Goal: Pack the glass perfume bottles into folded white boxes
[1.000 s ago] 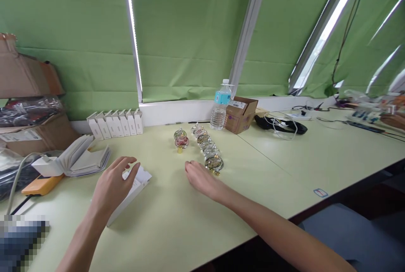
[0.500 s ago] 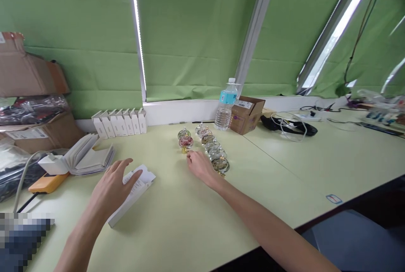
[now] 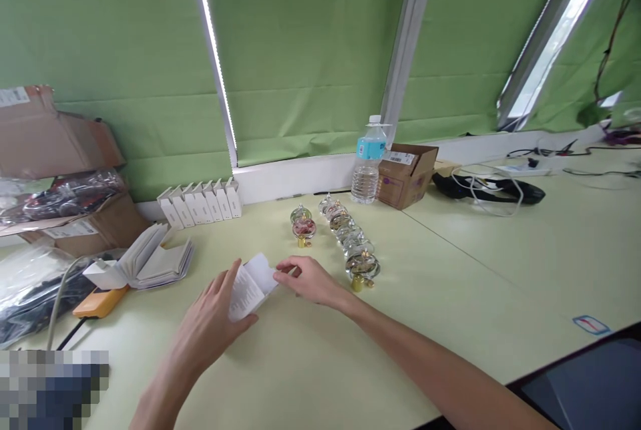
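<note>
A small white carton (image 3: 246,298) with printed text on its side is tilted over the table, its end flaps raised. My left hand (image 3: 213,313) grips it, the thumb on the near side and the fingers on the far side. At its right end, the fingertips of my right hand (image 3: 310,281) pinch the edge of a flap (image 3: 268,273). Beyond my hands stand a pink glass bottle (image 3: 304,228) with a gold fitting and a green one (image 3: 300,213) behind it. A row of clear, ornate glass bottles (image 3: 353,236) runs to their right.
Several white cartons (image 3: 200,204) line the back left, near an open stack of white booklets (image 3: 163,263) and an orange device (image 3: 100,302). A water bottle (image 3: 369,166), a brown cardboard box (image 3: 405,179) and a black pouch with a cable (image 3: 488,193) stand at the back.
My right hand has drawn back from the pink bottle to the carton's flap. My left hand has closed around the carton, which is now turned more upright. The view has shifted slightly.
</note>
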The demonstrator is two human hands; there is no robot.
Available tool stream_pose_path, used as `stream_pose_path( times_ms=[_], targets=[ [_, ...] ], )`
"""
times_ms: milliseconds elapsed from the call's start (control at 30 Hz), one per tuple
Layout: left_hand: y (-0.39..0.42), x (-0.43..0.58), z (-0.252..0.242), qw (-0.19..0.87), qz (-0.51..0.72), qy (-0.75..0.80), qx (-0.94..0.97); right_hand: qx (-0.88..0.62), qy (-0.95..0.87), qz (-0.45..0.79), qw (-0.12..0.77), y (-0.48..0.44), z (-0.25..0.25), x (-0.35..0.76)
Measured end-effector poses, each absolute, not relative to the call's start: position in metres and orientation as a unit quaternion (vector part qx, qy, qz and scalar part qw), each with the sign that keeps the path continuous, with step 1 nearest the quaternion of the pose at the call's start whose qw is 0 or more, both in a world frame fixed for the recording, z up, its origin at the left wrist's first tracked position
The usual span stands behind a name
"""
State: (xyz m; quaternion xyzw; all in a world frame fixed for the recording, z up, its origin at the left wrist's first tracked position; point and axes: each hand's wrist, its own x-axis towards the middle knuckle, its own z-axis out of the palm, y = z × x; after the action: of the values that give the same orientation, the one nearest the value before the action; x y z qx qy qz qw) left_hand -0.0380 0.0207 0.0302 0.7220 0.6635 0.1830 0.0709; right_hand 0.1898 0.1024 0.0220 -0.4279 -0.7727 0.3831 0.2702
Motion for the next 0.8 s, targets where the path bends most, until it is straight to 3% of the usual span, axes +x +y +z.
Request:
stream_pose_path(
  times_ms=[300, 433, 533, 667, 800],
  targets=[
    [0.02, -0.018, 0.023, -0.009, 0.215, 0.615, 0.759, -0.43, -0.744, 0.385, 0.337, 0.104, 0.038, 0.195],
    [0.018, -0.016, 0.027, 0.004, 0.221, 0.646, 0.731, -0.434, -0.699, 0.323, 0.468, 0.109, 0.055, 0.211],
    [0.018, -0.014, 0.027, 0.029, 0.21, 0.653, 0.727, -0.422, -0.629, 0.376, 0.534, 0.11, 0.068, 0.225],
    [0.018, -0.009, 0.026, 0.055, 0.244, 0.645, 0.722, -0.396, -0.598, 0.438, 0.542, 0.106, 0.077, 0.23],
    [0.016, -0.005, 0.028, 0.003, 0.297, 0.633, 0.715, -0.379, -0.601, 0.478, 0.516, 0.098, 0.078, 0.223]
  ],
)
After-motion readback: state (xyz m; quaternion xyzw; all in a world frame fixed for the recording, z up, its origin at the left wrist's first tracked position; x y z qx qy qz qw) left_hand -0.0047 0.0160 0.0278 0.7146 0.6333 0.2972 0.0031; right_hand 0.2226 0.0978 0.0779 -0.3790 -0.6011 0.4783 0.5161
